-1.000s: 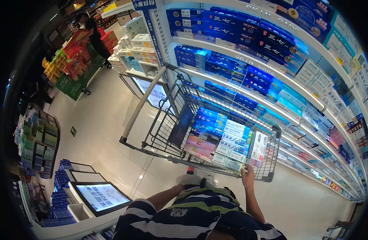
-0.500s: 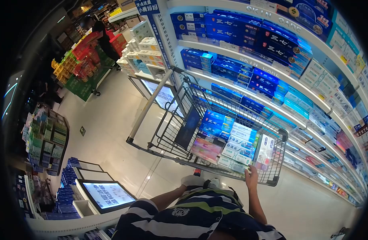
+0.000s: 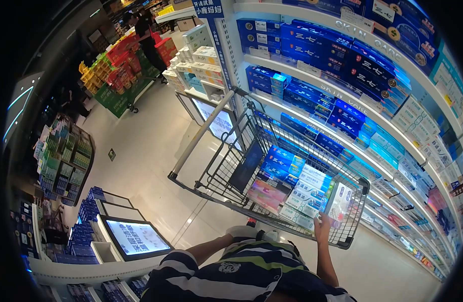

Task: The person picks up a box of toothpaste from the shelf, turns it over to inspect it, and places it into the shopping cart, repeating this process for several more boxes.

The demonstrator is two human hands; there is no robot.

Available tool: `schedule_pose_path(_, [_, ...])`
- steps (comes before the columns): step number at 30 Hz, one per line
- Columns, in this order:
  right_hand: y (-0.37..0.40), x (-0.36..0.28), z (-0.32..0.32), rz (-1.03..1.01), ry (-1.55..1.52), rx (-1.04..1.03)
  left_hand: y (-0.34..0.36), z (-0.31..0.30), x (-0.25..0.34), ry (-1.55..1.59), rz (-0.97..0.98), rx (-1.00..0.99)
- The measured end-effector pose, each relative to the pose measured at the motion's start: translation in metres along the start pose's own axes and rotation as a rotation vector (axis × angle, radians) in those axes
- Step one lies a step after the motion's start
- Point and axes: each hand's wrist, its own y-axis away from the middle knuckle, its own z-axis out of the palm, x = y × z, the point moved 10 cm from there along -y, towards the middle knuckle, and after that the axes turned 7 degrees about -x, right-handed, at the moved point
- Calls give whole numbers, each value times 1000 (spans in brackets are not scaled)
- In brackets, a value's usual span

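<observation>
A wire shopping cart [image 3: 226, 204] stands tilted across the view in front of me, its pale handle at the left. My right hand [image 3: 322, 227] is at the near side rim, fingers bent over the wire beside the packed boxes. Inside the cart lie blue toothpaste boxes [image 3: 280, 162], white-and-blue boxes [image 3: 309, 189], a pink pack [image 3: 265, 195] and a white carton [image 3: 339, 201] at the right end. My left forearm [image 3: 211, 249] crosses low in front of my striped shirt; its fingers are hidden.
Shelves [image 3: 312, 68] of boxed toothpaste run along the right. A lit screen [image 3: 135, 239] fronts a display at lower left. Farther off are a green rack [image 3: 65, 163], a green-and-red snack stand [image 3: 115, 95] and a person in dark clothes [image 3: 150, 43].
The cart, shelves and far displays sit slightly farther right in view, and most have dropped a little. My right hand stays at the same part of the cart's side.
</observation>
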Motion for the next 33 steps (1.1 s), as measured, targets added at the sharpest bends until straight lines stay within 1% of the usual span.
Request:
schedule_pose_path(2, [-12, -4, 0, 4, 29, -11, 8, -11, 9, 22, 85, 51])
schedule_pose_path(3, [-18, -10, -5, -8, 34, -4, 6, -13, 9, 24, 91, 49])
schedule_pose_path(5, [-29, -24, -11, -39, 33, 19, 2, -10, 0, -35, 24, -41])
schedule_pose_path(6, [-36, -27, -14, -40, 35, 20, 6, -16, 6, -34, 26, -39])
schedule_pose_path(7, [-43, -34, -20, -81, 55, 55, 14, -24, 20, -57, 23, -64])
schedule_pose_path(8, [-49, -41, -25, -123, 75, 90, 13, -26, 22, -55, 15, -90])
schedule_pose_path(9, [-60, -50, -30, -86, 42, 68, 12, -27, 23, -53, 7, -116])
schedule_pose_path(10, [-72, -54, -36, -103, 30, 72, 22, -36, 29, -11, 53, -88])
schedule_pose_path(12, [-97, -72, -52, -147, 0, 129, 71, -65, 40, 257, 265, 60])
schedule_pose_path(13, [-112, -84, -61, -171, 42, 135, 93, -69, 39, 331, 322, 119])
schedule_pose_path(14, [-128, -91, -68, -194, 84, 142, 100, -53, 9, -20, 199, 224])
schedule_pose_path(15, [-145, -96, -75, -288, 154, 182, 105, -45, -9, 4, 45, 143])
schedule_pose_path(16, [-158, -109, -82, -240, 91, 177, 113, -49, -10, -25, -32, 88])
schedule_pose_path(17, [-167, -131, -89, -249, 131, 184, 120, -54, -10, -53, -109, 29])
schedule_pose_path(18, [-180, -142, -92, -302, 173, 209, 126, -61, -8, -54, -107, 21])
schedule_pose_path(20, [-197, -164, -103, -385, 229, 246, 134, -74, -11, -123, -210, 29])
schedule_pose_path(21, [-202, -173, -107, -440, 298, 293, 141, -97, 10, -108, -142, 125])
schedule_pose_path(22, [-207, -189, -110, -466, 339, 288, 142, -104, 12, -166, -53, 205])
schedule_pose_path(23, [-213, -194, -112, -513, 380, 321, 141, -118, 26, -145, 17, 258])
schedule_pose_path(25, [-220, -211, -117, -524, 414, 321, 134, -145, 61, -82, 138, 335])
schedule_pose_path(27, [-229, -217, -118, -514, 472, 330, 119, -161, 82, -36, 252, 407])
schedule_pose_path(28, [-233, -222, -119, -527, 491, 335, 107, -164, 89, -30, 274, 385])
schedule_pose_path(30, [-241, -226, -120, -520, 526, 349, 94, -178, 98, 28, 315, 451])
schedule_pose_path(31, [-246, -230, -117, -528, 546, 354, 87, -180, 99, 33, 332, 447])
schedule_pose_path(33, [-255, -238, -112, -539, 551, 340, 78, -187, 98, 48, 310, 461])
